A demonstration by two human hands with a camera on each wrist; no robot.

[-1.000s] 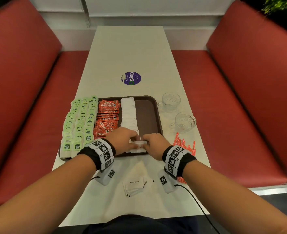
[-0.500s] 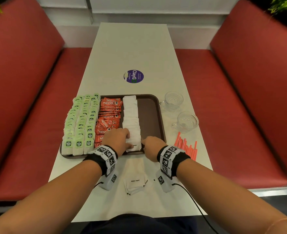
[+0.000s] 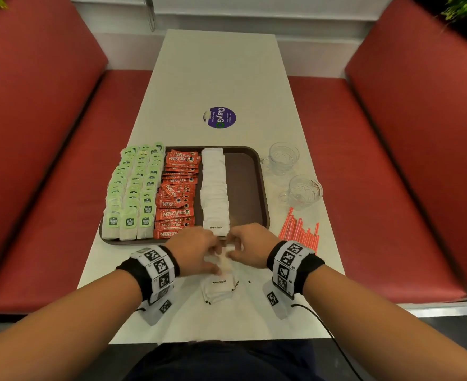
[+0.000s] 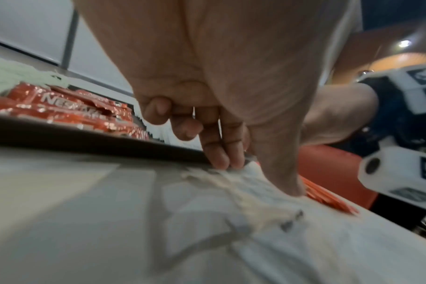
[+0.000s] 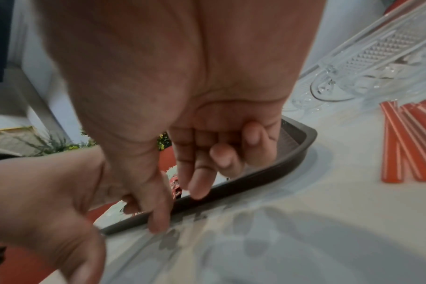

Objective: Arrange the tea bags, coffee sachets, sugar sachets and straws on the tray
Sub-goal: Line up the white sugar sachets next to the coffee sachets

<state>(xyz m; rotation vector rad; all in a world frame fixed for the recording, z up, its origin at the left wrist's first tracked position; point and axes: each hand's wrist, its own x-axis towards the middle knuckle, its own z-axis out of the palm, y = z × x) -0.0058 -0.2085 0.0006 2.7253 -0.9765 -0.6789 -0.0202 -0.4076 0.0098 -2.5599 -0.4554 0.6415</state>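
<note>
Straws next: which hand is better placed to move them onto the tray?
Right. The straws lie on the table just beyond the right hand, beside the tray. The left hand would have to cross over.

Both forearms are left bare, no sleeves to be seen. A black wristband (image 3: 310,266) is worn above the right hand (image 3: 250,244), and it's wrapped with a ring of white blocks printed with black square marker codes. A white camera housing (image 3: 277,301) with more codes is hung just under that band, and a thin black cable (image 3: 328,331) is run back from it. The same black band with white coded blocks (image 3: 155,268) is worn above the left hand (image 3: 192,250). Dark clothing (image 3: 227,361) is seen at the lap.
</note>
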